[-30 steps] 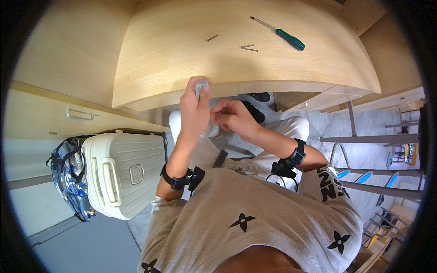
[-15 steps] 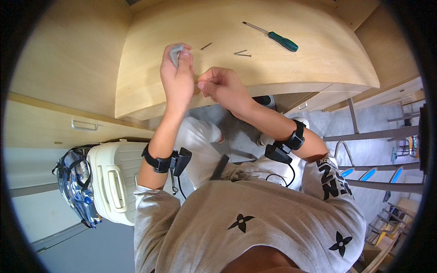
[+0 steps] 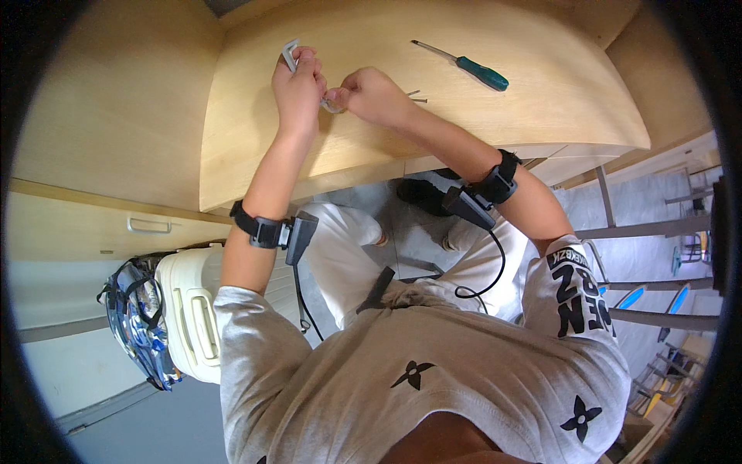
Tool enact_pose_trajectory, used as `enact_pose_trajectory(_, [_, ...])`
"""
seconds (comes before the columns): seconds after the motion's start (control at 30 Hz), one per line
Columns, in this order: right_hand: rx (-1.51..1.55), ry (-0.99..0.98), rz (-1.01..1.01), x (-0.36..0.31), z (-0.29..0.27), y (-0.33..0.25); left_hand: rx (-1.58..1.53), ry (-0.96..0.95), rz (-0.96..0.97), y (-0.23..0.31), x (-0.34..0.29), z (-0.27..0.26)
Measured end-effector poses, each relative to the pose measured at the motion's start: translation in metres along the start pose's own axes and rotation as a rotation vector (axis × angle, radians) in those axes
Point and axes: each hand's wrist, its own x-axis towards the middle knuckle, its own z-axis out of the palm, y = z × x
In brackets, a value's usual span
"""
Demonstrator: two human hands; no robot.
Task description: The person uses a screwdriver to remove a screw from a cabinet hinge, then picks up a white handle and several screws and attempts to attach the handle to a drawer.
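My left hand is closed around a pale grey bent bar that looks like a drawer handle. One hooked end rises past the fingers, and the palm hides the middle. Beside it, my right hand is pinched at the bar's lower end, where a curved grey piece shows below the fingertips. Whatever small thing the right fingers hold is hidden. Two screws lie just past my right wrist, which partly covers them. Farther right on the desk rests a screwdriver with a dark green handle.
The pale wooden desk has a curved front edge and a side panel at left. Below left stand a white suitcase and a patterned bag. Metal rails run along the right.
Both hands have moved farther over the desk, away from its front edge, with the bar still in the left. My right hand and forearm now cover the single screw and part of the other two.
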Motion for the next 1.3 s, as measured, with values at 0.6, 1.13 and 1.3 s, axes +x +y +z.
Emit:
enact_pose_trajectory(0.6, [-0.62,-0.141,0.017,0.047,-0.088,0.07,1.36,-0.279,-0.08,-0.007,0.063,-0.089])
enact_pose_trajectory(1.13, [-0.48,0.258,-0.157,-0.004,-0.115,0.063,0.249,0.31,-0.024,-0.027,-0.16,-0.186])
enact_pose_trajectory(1.3, [-0.265,0.196,-0.166,-0.03,-0.083,0.024,-0.756,0.391,-0.854,-0.109,-0.179,-0.173])
